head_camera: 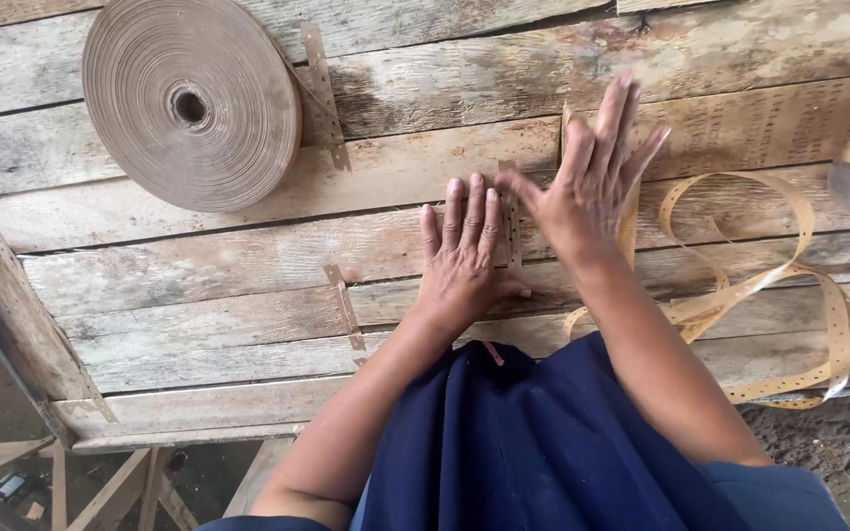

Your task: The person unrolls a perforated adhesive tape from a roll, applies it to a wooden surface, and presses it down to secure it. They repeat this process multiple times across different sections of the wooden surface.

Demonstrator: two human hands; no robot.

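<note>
left hand [462,258] flat on plank counter [199,265], fingers beside short perforated strip [512,228]; right hand [587,177] open, raised above; tape roll [192,104] upper left; loose punched strip [789,295] right

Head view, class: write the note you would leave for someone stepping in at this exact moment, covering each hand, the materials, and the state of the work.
Left hand: flat, palm down on the wooden table, beside a short perforated strip.
Right hand: open, fingers spread, raised over that strip, holding nothing.
Big tape roll lies at the table's far left; a loose perforated tape curls at the right.
Two cut strips lie elsewhere on the planks.
The strip by the hands is laid down; the loose tape is uncut.
</note>
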